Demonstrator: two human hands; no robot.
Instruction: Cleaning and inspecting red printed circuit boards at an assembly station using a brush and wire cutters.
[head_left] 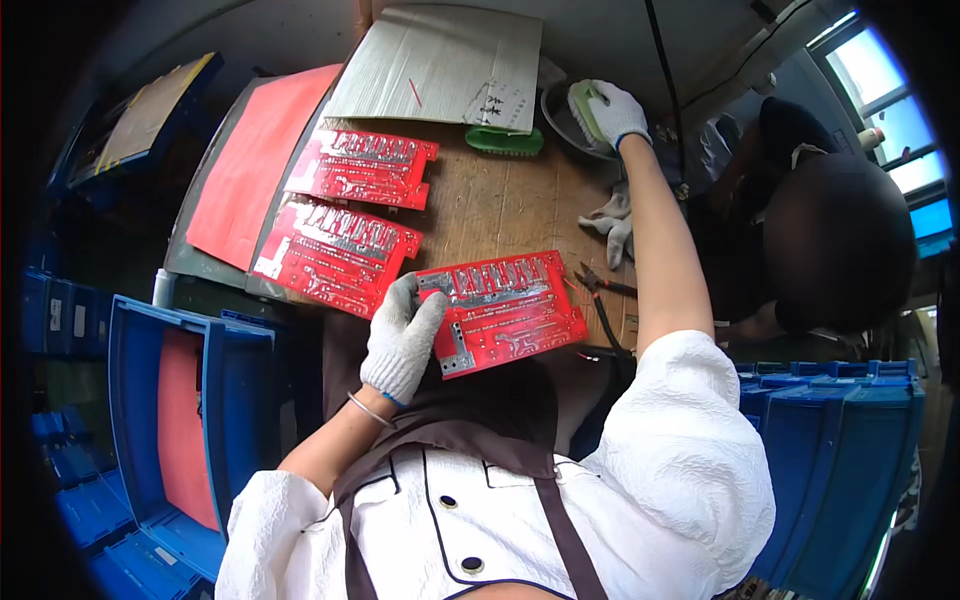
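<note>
**Red circuit board in left hand, green brush in right**

Red circuit board [515, 310], solder side up, is at the table's near edge, center; can't tell if it touches the tabletop. Gloved left hand [400, 345] grips its left end, thumb on top. Gloved right hand [618, 108], arm stretched far right, is closed around a green scrub brush [588, 112] at a metal bowl [560, 125]; bristle contact unclear.

Orange-handled cutters [600, 285] lie just right of the held board, jaws apart; a loose glove [612, 225] lies beyond them. Two more red boards, one farther [362, 165] and one nearer [335, 250], lie to the left on the wooden table [480, 200]. Second green brush [505, 142] sits at the near edge of a cardboard sheet [440, 60], far side. Red sheet [260, 160] far left. Blue crates near left [215, 400] and near right [840, 430]. Another person [835, 240] at right.
</note>
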